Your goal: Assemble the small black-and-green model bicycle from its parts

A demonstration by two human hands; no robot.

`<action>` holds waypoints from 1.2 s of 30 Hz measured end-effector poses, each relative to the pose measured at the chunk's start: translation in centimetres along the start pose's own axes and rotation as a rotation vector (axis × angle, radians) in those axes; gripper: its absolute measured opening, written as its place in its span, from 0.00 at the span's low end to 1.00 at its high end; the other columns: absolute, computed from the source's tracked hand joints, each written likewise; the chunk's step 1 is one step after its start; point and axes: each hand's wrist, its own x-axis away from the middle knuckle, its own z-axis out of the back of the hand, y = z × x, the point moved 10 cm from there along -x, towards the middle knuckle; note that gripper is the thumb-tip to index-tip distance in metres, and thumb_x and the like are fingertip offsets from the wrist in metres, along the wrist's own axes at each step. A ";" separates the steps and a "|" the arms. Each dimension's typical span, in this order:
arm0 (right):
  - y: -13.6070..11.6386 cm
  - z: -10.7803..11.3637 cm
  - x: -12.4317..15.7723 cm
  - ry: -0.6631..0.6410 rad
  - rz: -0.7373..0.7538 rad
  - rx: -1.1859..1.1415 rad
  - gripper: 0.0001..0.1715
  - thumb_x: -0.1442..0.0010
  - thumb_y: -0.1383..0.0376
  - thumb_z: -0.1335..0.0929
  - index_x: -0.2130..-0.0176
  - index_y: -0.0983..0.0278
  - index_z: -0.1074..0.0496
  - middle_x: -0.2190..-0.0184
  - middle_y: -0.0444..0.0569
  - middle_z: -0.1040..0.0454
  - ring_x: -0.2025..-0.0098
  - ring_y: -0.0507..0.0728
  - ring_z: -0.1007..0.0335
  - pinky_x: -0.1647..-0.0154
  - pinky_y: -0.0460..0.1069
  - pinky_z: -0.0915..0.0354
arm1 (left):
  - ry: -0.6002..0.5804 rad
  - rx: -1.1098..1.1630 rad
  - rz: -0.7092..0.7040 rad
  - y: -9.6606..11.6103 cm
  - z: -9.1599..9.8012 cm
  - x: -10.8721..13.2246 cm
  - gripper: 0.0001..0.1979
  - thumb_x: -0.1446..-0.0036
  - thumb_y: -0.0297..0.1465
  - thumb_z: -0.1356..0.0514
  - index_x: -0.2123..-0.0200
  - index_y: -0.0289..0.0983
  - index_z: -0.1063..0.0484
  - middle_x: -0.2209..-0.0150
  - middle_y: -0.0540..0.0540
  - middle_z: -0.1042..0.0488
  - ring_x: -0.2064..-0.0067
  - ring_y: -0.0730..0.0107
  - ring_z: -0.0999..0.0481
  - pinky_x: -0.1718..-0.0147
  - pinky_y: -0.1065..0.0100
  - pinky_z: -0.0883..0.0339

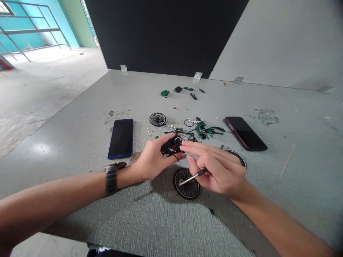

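Note:
My left hand (152,157) is closed around a small black model part (169,146), whose exact kind I cannot make out. Against that part rest the fingertips of my right hand (217,166). A small screwdriver (193,177) is tucked in my right hand, its metal shaft pointing down and left. Below it a black spoked toy wheel (187,189) lies flat on the table. Another wheel (237,157) is partly hidden behind my right hand, and a third wheel (158,119) lies farther back. Green and black toy bicycle parts (203,129) lie just beyond my hands.
A blue-edged phone (121,138) lies to the left, a dark phone (245,132) to the right. Several small green and black pieces (165,93) are at the back of the grey table (128,217). Upright black (166,35) and grey panels stand behind, held by metal brackets.

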 end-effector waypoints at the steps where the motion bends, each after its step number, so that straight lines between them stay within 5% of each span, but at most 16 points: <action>1: -0.1 -0.1 0.0 -0.016 0.005 0.012 0.13 0.39 0.76 0.30 0.69 0.63 0.35 0.57 0.55 0.18 0.49 0.60 0.20 0.47 0.52 0.23 | 0.001 0.006 0.000 0.0 0.0 0.0 0.25 0.44 0.31 0.33 0.43 0.34 0.28 0.54 0.41 0.18 0.52 0.58 0.19 0.51 0.60 0.24; 12: -0.2 -0.3 -0.1 -0.061 0.000 0.016 0.12 0.39 0.75 0.30 0.68 0.63 0.35 0.55 0.58 0.18 0.47 0.60 0.22 0.44 0.53 0.24 | -0.015 0.043 -0.010 0.4 -0.1 0.0 0.23 0.44 0.33 0.32 0.45 0.34 0.26 0.59 0.43 0.19 0.54 0.60 0.20 0.52 0.61 0.25; 23: 0.4 -0.6 0.3 -0.078 -0.051 -0.085 0.12 0.34 0.63 0.30 0.66 0.61 0.38 0.53 0.61 0.20 0.45 0.63 0.24 0.47 0.57 0.25 | -0.025 0.066 0.035 -0.2 -0.4 -0.2 0.18 0.41 0.36 0.34 0.50 0.34 0.25 0.59 0.43 0.19 0.54 0.61 0.21 0.54 0.62 0.25; 27: 1.5 0.6 -0.2 -0.014 -0.107 -0.006 0.24 0.30 0.46 0.39 0.68 0.60 0.39 0.64 0.57 0.20 0.57 0.63 0.21 0.59 0.57 0.25 | -0.030 0.120 0.105 -0.8 -0.5 0.0 0.22 0.42 0.38 0.33 0.47 0.33 0.27 0.56 0.41 0.19 0.57 0.63 0.20 0.54 0.61 0.25; 30: 2.8 1.4 -0.4 -0.039 -0.176 0.112 0.23 0.26 0.56 0.44 0.70 0.61 0.38 0.77 0.48 0.27 0.73 0.55 0.29 0.72 0.51 0.34 | -0.037 0.153 0.132 -1.1 -0.6 0.1 0.23 0.41 0.39 0.34 0.46 0.33 0.27 0.58 0.40 0.18 0.58 0.63 0.20 0.54 0.61 0.25; 36: 2.8 1.5 -0.3 -0.151 -0.054 0.363 0.09 0.32 0.65 0.32 0.66 0.63 0.29 0.78 0.41 0.26 0.78 0.50 0.32 0.75 0.48 0.39 | -0.015 0.106 0.103 -1.2 -0.4 0.1 0.23 0.40 0.40 0.35 0.46 0.33 0.27 0.57 0.41 0.19 0.59 0.64 0.20 0.56 0.62 0.25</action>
